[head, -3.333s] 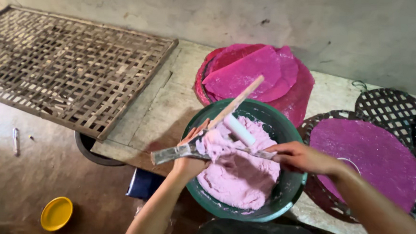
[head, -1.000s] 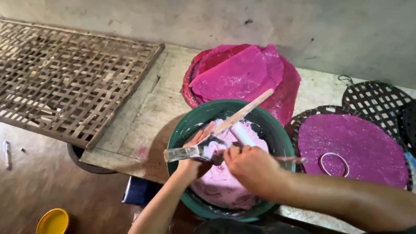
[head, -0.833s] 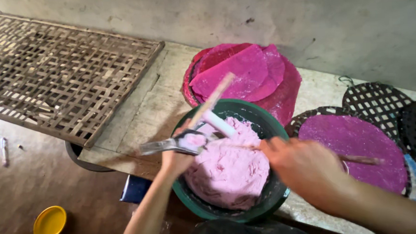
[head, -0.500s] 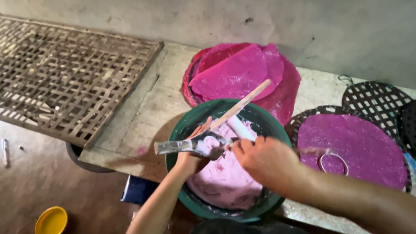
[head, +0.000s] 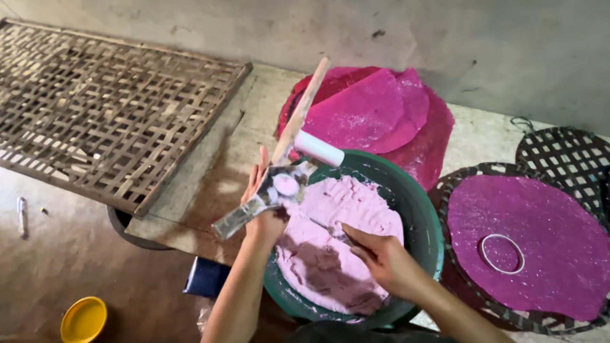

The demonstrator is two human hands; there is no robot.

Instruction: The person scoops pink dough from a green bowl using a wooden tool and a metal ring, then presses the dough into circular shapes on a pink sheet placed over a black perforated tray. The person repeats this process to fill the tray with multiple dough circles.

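Observation:
A green basin [head: 422, 214] holds pale pink dough [head: 337, 250]. My left hand [head: 263, 205] grips a metal scoop [head: 261, 198] with a bit of dough in it, together with a wooden stick [head: 302, 112] and a white roller [head: 318, 148], all held over the basin's left rim. My right hand [head: 382, 258] reaches down into the dough with a thin tool pinched in its fingers. To the right a round woven tray [head: 458, 181] carries a flat purple sheet [head: 531, 243] with a small metal ring [head: 502, 253] on it.
Stacked pink sheets [head: 378, 115] lie behind the basin. A large woven bamboo rack [head: 86, 110] leans at the left. More dark woven trays [head: 568, 154] sit at the far right. A yellow lid [head: 83, 320] and a dark blue box [head: 206, 277] lie on the floor.
My left hand has lifted the scoop and stick higher over the rim. My right hand has dropped from beside the scoop down into the dough.

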